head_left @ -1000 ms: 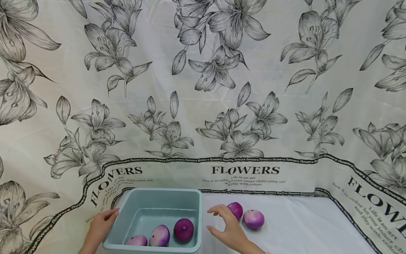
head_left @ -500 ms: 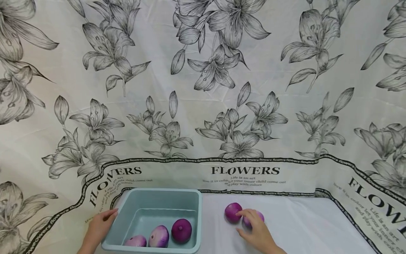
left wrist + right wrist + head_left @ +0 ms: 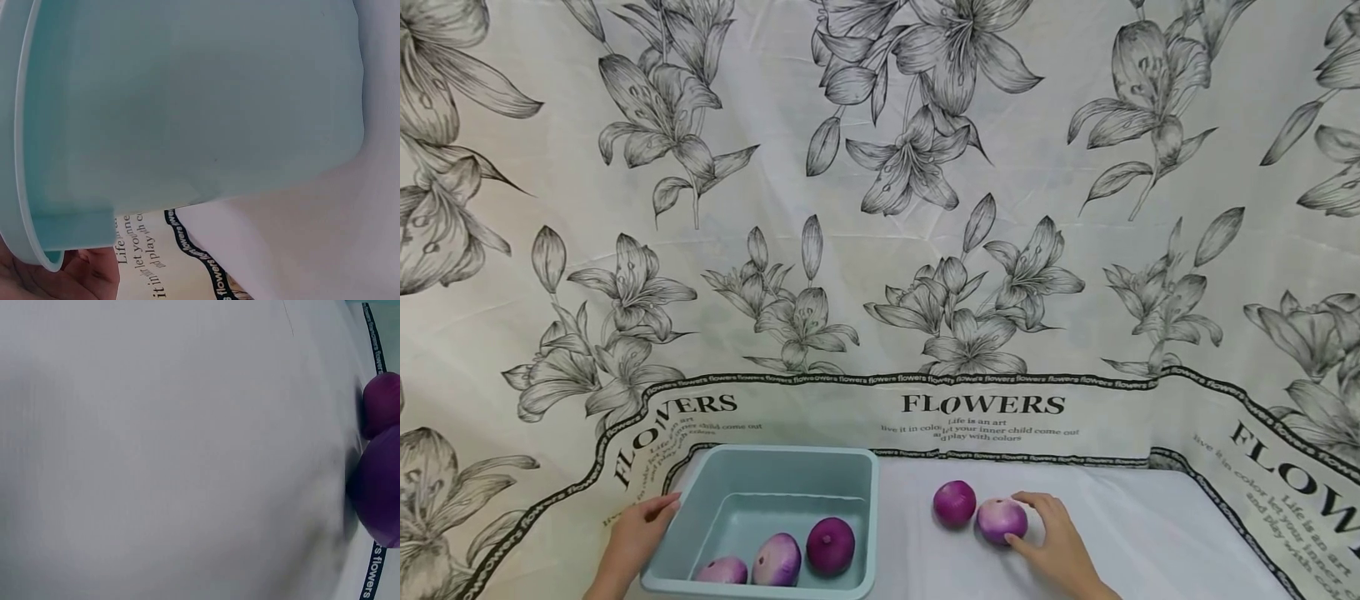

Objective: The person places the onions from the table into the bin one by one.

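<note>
left hand (image 3: 636, 529): gripping left rim of blue-green tub (image 3: 797, 471). right hand (image 3: 1060, 542): thumb and finger holding pale purple onion (image 3: 1002, 522) on white-covered worktop (image 3: 1135, 533), right of tub. dark purple onion (image 3: 954, 503): just beside, leftward. three onions (image 3: 831, 547): inside tub. flowered cloth (image 3: 880, 317): behind.

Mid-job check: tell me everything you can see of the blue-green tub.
The light blue-green tub is open-topped and rectangular with rounded corners, and looks like smooth plastic. Its walls narrow toward the floor, under an outward-turned rim. It sits upright on the white cloth, toward the person's left. Three red onions lie inside, in its nearer half. The left hand grips the rim at the tub's left side. Its underside is hidden.
</note>
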Demonstrator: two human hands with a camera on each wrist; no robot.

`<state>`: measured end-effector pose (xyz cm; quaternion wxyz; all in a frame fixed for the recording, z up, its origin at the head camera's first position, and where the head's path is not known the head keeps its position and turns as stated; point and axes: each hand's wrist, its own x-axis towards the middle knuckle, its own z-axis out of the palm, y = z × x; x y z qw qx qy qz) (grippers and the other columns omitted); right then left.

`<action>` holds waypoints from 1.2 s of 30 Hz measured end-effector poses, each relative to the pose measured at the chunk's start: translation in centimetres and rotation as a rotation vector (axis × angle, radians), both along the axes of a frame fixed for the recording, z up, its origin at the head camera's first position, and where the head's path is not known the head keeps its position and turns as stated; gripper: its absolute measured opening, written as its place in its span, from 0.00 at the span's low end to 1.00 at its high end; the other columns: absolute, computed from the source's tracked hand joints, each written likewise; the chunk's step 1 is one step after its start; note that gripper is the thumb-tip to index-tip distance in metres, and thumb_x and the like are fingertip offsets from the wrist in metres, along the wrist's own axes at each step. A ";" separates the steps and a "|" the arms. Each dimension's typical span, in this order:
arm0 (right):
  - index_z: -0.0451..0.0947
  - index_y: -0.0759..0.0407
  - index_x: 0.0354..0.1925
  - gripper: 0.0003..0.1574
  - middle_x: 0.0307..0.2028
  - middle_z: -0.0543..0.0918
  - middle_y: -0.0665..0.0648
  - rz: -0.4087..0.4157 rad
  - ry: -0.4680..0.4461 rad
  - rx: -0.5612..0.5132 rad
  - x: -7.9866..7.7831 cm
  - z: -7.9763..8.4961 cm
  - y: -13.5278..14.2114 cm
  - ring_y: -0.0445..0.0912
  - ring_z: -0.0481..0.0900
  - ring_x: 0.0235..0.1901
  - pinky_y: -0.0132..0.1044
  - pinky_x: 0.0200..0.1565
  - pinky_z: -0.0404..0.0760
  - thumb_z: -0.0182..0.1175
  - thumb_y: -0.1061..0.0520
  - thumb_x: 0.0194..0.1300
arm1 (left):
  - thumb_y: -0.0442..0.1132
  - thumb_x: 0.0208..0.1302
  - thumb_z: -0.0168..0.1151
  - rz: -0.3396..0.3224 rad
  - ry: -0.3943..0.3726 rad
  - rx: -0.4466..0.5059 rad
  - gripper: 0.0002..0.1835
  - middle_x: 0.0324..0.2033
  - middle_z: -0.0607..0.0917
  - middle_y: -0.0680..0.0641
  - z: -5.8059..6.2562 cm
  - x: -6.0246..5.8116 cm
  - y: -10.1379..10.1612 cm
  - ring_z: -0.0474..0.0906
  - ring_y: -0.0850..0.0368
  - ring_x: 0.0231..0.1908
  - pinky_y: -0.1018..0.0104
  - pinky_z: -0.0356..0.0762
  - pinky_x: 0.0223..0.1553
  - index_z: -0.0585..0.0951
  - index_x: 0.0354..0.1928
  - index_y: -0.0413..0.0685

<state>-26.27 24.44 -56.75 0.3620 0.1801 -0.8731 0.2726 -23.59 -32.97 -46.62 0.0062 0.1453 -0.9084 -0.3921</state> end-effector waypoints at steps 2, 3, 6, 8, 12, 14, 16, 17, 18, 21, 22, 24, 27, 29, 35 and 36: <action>0.77 0.60 0.50 0.43 0.44 0.81 0.52 -0.041 -0.048 -0.013 -0.2 -0.2 0.4 0.40 0.71 0.45 0.26 0.49 0.66 0.81 0.53 0.32 | 0.42 0.70 0.53 0.002 -0.006 0.007 0.21 0.57 0.74 0.26 0.0 -0.1 0.1 0.69 0.28 0.58 0.42 0.76 0.51 0.76 0.57 0.33; 0.76 0.61 0.50 0.44 0.45 0.81 0.53 -0.057 -0.082 -0.021 -0.3 -0.3 0.6 0.42 0.71 0.45 0.29 0.48 0.69 0.81 0.50 0.33 | 0.43 0.70 0.53 0.004 -0.009 0.008 0.21 0.57 0.74 0.26 0.0 -0.1 0.1 0.69 0.28 0.58 0.42 0.76 0.51 0.76 0.57 0.34; 0.74 0.61 0.54 0.50 0.48 0.80 0.56 -0.093 -0.219 -0.056 -0.6 -0.4 0.7 0.47 0.73 0.47 0.40 0.46 0.74 0.80 0.42 0.34 | 0.45 0.69 0.54 0.007 -0.012 0.006 0.22 0.57 0.74 0.26 -0.1 -0.1 -0.1 0.70 0.28 0.57 0.42 0.77 0.50 0.76 0.57 0.34; 0.73 0.61 0.56 0.53 0.51 0.79 0.59 -0.087 -0.308 -0.080 -0.7 -0.4 0.6 0.51 0.74 0.49 0.48 0.48 0.76 0.79 0.39 0.35 | 0.45 0.69 0.55 0.010 -0.008 0.000 0.23 0.57 0.74 0.26 -0.2 0.0 -0.2 0.70 0.28 0.57 0.42 0.77 0.50 0.76 0.56 0.34; 0.68 0.64 0.61 0.57 0.56 0.76 0.64 -0.034 -0.460 -0.117 -1.1 -0.2 0.3 0.57 0.73 0.55 0.56 0.52 0.74 0.78 0.40 0.38 | 0.44 0.68 0.55 0.014 0.004 -0.001 0.22 0.55 0.75 0.26 -0.1 -0.1 -0.2 0.71 0.28 0.56 0.43 0.78 0.48 0.77 0.55 0.34; 0.66 0.64 0.63 0.58 0.57 0.75 0.65 -0.012 -0.528 -0.121 -1.3 -0.1 0.1 0.58 0.72 0.56 0.56 0.53 0.74 0.77 0.40 0.40 | 0.44 0.68 0.55 0.015 0.006 -0.004 0.21 0.55 0.76 0.26 -0.1 -0.1 -0.1 0.72 0.28 0.55 0.44 0.79 0.48 0.77 0.55 0.33; 0.64 0.64 0.65 0.59 0.58 0.74 0.65 0.010 -0.587 -0.131 -1.6 -0.1 0.0 0.58 0.71 0.57 0.53 0.54 0.74 0.77 0.41 0.41 | 0.44 0.68 0.55 0.019 0.004 0.001 0.21 0.55 0.76 0.26 -0.1 -0.1 -0.1 0.72 0.28 0.55 0.44 0.79 0.48 0.77 0.55 0.33; 0.63 0.64 0.65 0.59 0.58 0.74 0.65 0.018 -0.613 -0.133 -1.8 -0.1 -0.1 0.57 0.71 0.58 0.52 0.55 0.74 0.76 0.42 0.42 | 0.44 0.68 0.55 0.020 0.005 0.001 0.21 0.55 0.76 0.26 -0.1 -0.1 0.0 0.72 0.28 0.56 0.43 0.79 0.48 0.77 0.55 0.33; 0.63 0.65 0.65 0.58 0.58 0.74 0.65 0.026 -0.630 -0.135 -2.0 0.0 -0.2 0.57 0.71 0.58 0.50 0.55 0.75 0.76 0.42 0.42 | 0.44 0.68 0.55 0.020 0.005 0.001 0.22 0.55 0.76 0.26 -0.1 -0.1 0.0 0.72 0.28 0.55 0.43 0.78 0.48 0.77 0.55 0.33; 0.64 0.66 0.65 0.58 0.57 0.75 0.64 0.040 -0.657 -0.142 -2.3 0.1 -0.6 0.56 0.72 0.57 0.47 0.54 0.75 0.76 0.44 0.43 | 0.44 0.68 0.55 0.024 0.005 0.002 0.22 0.55 0.76 0.26 -0.1 0.0 0.0 0.71 0.28 0.56 0.43 0.78 0.49 0.77 0.55 0.33; 0.64 0.66 0.65 0.57 0.56 0.75 0.64 0.041 -0.659 -0.145 -2.4 0.2 -0.7 0.56 0.73 0.56 0.46 0.53 0.75 0.77 0.44 0.42 | 0.44 0.68 0.55 0.025 0.006 -0.001 0.22 0.54 0.76 0.26 -0.1 0.0 0.1 0.71 0.28 0.56 0.43 0.78 0.48 0.77 0.55 0.33; 0.66 0.66 0.64 0.57 0.55 0.77 0.64 0.040 -0.655 -0.150 -2.5 0.3 -1.0 0.55 0.74 0.55 0.45 0.52 0.76 0.77 0.45 0.41 | 0.44 0.68 0.55 0.024 0.009 -0.002 0.22 0.54 0.77 0.26 0.0 -0.1 0.1 0.72 0.28 0.55 0.43 0.78 0.48 0.77 0.55 0.33; 0.68 0.67 0.62 0.55 0.52 0.78 0.63 0.044 -0.648 -0.149 -2.7 0.2 -1.4 0.54 0.75 0.52 0.42 0.49 0.77 0.78 0.46 0.39 | 0.43 0.68 0.55 0.021 0.015 -0.009 0.21 0.54 0.77 0.26 0.0 0.0 0.1 0.72 0.29 0.55 0.44 0.79 0.48 0.77 0.55 0.32; 0.69 0.67 0.61 0.54 0.51 0.78 0.64 0.045 -0.643 -0.149 -2.8 0.1 -1.6 0.54 0.77 0.50 0.41 0.48 0.77 0.78 0.47 0.38 | 0.44 0.68 0.55 0.015 0.020 -0.013 0.22 0.54 0.77 0.26 -0.1 0.0 0.0 0.72 0.29 0.55 0.44 0.79 0.48 0.77 0.54 0.33; 0.72 0.68 0.57 0.51 0.51 0.80 0.64 0.032 -0.621 -0.165 -2.7 -0.1 -2.3 0.53 0.80 0.47 0.41 0.47 0.78 0.79 0.49 0.36 | 0.44 0.68 0.55 0.018 0.026 -0.015 0.22 0.54 0.77 0.26 -0.3 -0.1 -0.1 0.72 0.29 0.55 0.43 0.78 0.48 0.77 0.54 0.33; 0.72 0.68 0.56 0.51 0.51 0.80 0.64 0.026 -0.623 -0.167 -2.6 0.0 -2.4 0.52 0.80 0.46 0.41 0.47 0.79 0.79 0.49 0.36 | 0.44 0.68 0.55 0.018 0.026 -0.014 0.22 0.54 0.77 0.26 -0.3 -0.1 -0.1 0.72 0.29 0.55 0.43 0.78 0.48 0.77 0.54 0.33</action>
